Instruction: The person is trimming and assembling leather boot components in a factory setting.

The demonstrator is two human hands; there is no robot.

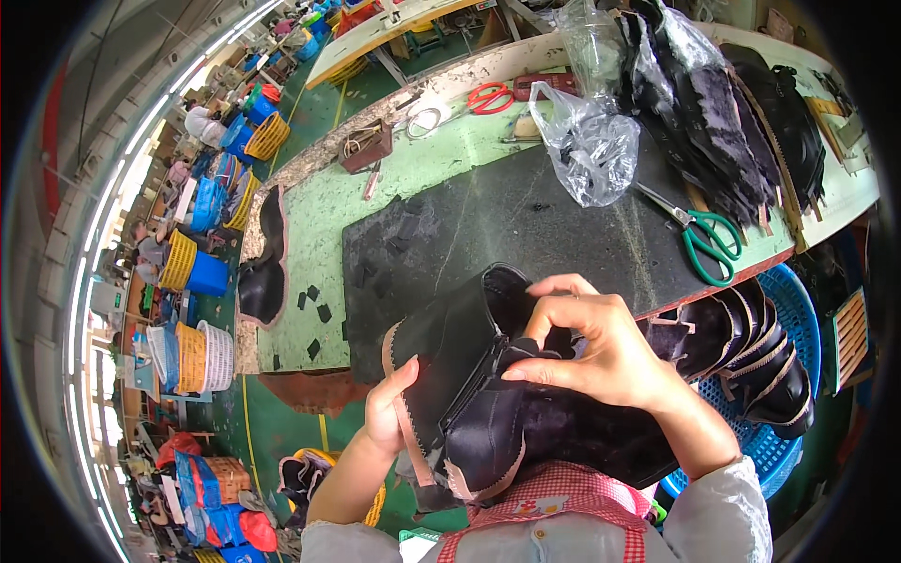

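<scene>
A black leather boot upper (pixel 446 352) with a zipper and a tan zigzag-cut edge lies across my lap, below the table's near edge. My left hand (pixel 387 408) grips its left side by the tan edge, thumb on the leather and the other fingers hidden beneath. On the other side, my right hand (pixel 596 347) pinches a black flap of the upper beside the zipper, between thumb and fingers. Whether a small separate piece is in that pinch, I cannot tell. More dark material (pixel 582 432) hangs under my right wrist, over the checkered apron (pixel 563 488).
Green-handled scissors (pixel 709 244) lie on the black mat (pixel 507 225) near a clear plastic bag (pixel 591 150). Red-handled scissors (pixel 488 98) are farther back. Black pieces (pixel 694 103) pile at the far right; a blue basket (pixel 774 450) holds more uppers. Another piece (pixel 263 281) lies left.
</scene>
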